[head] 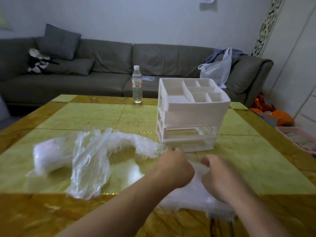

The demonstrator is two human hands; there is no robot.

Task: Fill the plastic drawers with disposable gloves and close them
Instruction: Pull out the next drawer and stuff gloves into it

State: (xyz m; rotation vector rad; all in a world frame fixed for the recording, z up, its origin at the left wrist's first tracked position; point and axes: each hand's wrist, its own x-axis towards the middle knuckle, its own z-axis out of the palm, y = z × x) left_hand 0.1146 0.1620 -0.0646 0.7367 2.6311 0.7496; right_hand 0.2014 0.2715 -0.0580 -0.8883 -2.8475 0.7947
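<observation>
A white plastic drawer unit [191, 115] stands on the table, right of centre, with a divided tray on top and clear drawers below; the lowest drawer [189, 145] looks pulled out a little towards me. Clear disposable gloves [90, 161] lie in crumpled heaps across the table's left and middle. My left hand [172, 168] has its fingers curled round a bunch of gloves just in front of the lowest drawer. My right hand [220, 178] grips another wad of gloves [191, 197] that spreads under both wrists. The picture is blurred by motion.
A water bottle [137, 84] stands at the table's far edge. Behind it runs a grey sofa [106, 65] with cushions and a white plastic bag [217, 69]. A pink basket [301, 139] and orange items [277, 117] sit on the floor at right.
</observation>
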